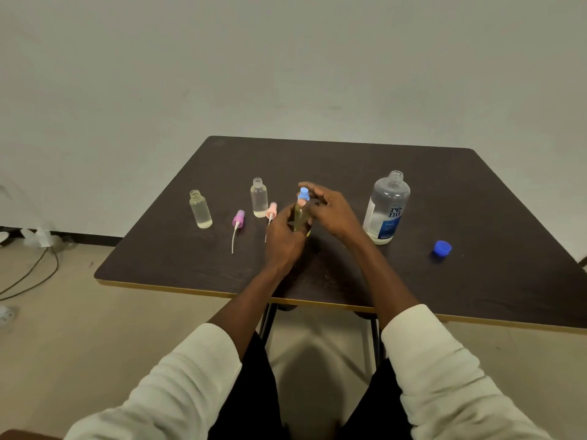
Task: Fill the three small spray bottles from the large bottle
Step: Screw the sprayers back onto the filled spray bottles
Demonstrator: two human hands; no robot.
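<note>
Blue-capped small spray bottle (301, 217), clear-walled, stands gripped upright.

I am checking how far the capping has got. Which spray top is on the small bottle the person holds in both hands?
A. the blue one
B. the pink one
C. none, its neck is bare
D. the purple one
A: the blue spray top sits on the held bottle, while the purple spray top and pink spray top lie on the table.
</note>
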